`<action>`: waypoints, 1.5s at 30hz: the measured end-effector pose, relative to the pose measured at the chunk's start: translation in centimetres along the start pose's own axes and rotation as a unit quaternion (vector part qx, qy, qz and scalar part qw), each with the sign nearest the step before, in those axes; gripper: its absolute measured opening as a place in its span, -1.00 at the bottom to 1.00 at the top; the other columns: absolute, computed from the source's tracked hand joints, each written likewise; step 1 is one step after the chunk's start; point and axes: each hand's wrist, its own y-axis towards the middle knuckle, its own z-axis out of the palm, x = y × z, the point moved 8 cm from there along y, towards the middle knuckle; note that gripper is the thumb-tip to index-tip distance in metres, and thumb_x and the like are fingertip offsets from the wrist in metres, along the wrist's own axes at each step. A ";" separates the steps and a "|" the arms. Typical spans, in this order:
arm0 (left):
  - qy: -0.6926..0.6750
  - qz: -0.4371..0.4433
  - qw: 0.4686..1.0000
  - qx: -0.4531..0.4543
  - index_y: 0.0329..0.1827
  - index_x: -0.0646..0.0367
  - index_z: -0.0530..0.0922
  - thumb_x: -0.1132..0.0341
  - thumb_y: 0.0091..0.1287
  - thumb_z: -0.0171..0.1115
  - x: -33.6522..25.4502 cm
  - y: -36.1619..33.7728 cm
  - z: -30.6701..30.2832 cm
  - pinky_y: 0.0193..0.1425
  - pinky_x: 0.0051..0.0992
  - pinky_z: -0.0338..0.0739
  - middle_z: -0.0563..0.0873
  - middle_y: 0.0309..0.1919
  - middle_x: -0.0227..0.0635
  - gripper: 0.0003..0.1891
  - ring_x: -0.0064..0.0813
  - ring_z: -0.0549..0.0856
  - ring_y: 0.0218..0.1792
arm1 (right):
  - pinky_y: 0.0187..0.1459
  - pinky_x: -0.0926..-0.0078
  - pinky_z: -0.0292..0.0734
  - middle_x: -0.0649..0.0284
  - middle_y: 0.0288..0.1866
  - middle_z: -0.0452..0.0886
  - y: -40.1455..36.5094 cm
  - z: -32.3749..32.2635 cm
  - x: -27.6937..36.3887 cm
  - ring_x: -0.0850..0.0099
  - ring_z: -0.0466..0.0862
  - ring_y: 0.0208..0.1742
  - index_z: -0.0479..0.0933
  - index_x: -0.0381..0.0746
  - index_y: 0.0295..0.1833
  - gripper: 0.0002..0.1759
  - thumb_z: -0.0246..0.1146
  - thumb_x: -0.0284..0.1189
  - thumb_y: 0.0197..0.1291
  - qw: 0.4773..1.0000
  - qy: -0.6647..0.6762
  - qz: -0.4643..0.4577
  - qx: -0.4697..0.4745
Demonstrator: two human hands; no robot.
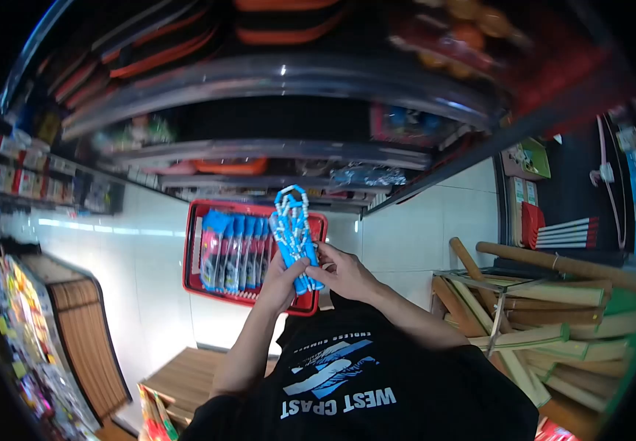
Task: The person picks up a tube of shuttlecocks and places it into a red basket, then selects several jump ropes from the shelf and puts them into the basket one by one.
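Grips blue bundle (294, 224) by its near end with closed left hand (281, 281) and closed right hand (345, 273), over red basket (188, 253); risks dropping it past the rim through so low a hold.

Red basket (188, 257) holding blue packets (233, 253), on white floor tiles (421, 235). Above basket: metal shelving (274, 151) with orange-and-black goods. Right of basket: heap of wooden sticks (546, 309). Below basket: wooden platform (186, 375). Far left of basket: stocked shelves, blurred.
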 end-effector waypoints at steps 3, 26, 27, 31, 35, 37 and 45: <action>0.058 0.026 0.998 0.003 0.24 0.24 0.33 0.49 0.38 0.14 -2.4 0.3 3.1 0.12 -0.42 0.54 0.62 -0.01 -0.25 -0.62 -0.47 0.64 -0.01 | -0.10 0.43 0.60 0.12 -0.14 0.64 -0.4 -2.5 1.7 0.41 0.67 -0.13 0.32 -0.31 0.36 -0.37 0.33 -0.30 0.25 0.999 0.006 -0.019 -0.030; 0.388 0.118 0.913 0.041 -0.07 0.42 0.53 0.12 0.34 0.25 -13.8 15.1 22.2 -0.28 -0.57 0.46 0.65 -0.36 -0.33 -0.57 -0.60 0.60 -0.39 | -0.37 0.24 0.44 -0.06 -0.44 0.61 3.2 -24.6 12.0 0.09 0.64 -0.44 0.53 -0.44 -0.21 -0.62 0.21 -0.25 0.23 0.915 -0.152 -0.097 -0.360; 0.429 0.129 0.894 0.016 -0.05 0.44 0.54 0.13 0.33 0.24 -14.3 15.4 22.1 -0.24 -0.55 0.47 0.67 -0.33 -0.31 -0.57 -0.57 0.61 -0.37 | -0.23 0.18 0.46 -0.14 -0.36 0.61 3.4 -24.8 12.2 0.01 0.63 -0.31 0.53 -0.46 -0.20 -0.62 0.20 -0.27 0.20 0.914 -0.147 -0.098 -0.364; 0.452 0.158 0.878 0.014 0.08 0.44 0.53 0.15 0.32 0.22 -14.9 15.6 22.8 -0.02 -0.47 0.48 0.69 -0.17 -0.20 -0.52 -0.43 0.64 -0.18 | 0.06 0.04 0.48 -0.31 -0.14 0.59 3.8 -25.2 12.4 -0.18 0.58 0.01 0.54 -0.45 -0.11 -0.63 0.18 -0.33 0.15 0.913 -0.127 -0.108 -0.373; 0.521 0.282 0.806 -0.001 0.14 0.30 0.53 0.18 0.32 0.19 -15.7 16.0 23.3 0.19 -0.36 0.40 0.65 0.03 -0.10 -0.57 -0.23 0.59 0.06 | 0.11 0.04 0.46 -0.30 -0.05 0.57 4.1 -25.0 12.2 -0.20 0.52 0.08 0.52 -0.38 0.04 -0.60 0.19 -0.37 0.13 0.905 -0.109 -0.136 -0.387; 0.524 0.326 0.787 -0.013 0.09 0.26 0.56 0.20 0.32 0.15 -16.0 17.0 23.0 0.18 -0.32 0.42 0.66 0.03 -0.04 -0.62 -0.13 0.60 0.07 | 0.11 0.04 0.46 -0.28 -0.04 0.57 5.0 -25.2 11.7 -0.21 0.52 0.08 0.52 -0.37 0.04 -0.60 0.19 -0.36 0.13 0.896 -0.124 -0.143 -0.402; 0.549 0.284 0.786 0.003 0.30 0.22 0.41 0.13 0.42 0.12 -16.7 19.1 24.1 0.33 -0.36 0.32 0.50 0.25 -0.11 -0.52 -0.25 0.46 0.25 | 0.06 0.06 0.51 -0.17 0.01 0.59 5.5 -26.8 13.9 -0.13 0.57 0.06 0.54 -0.29 0.02 -0.61 0.25 -0.30 0.12 0.809 -0.262 -0.218 -0.479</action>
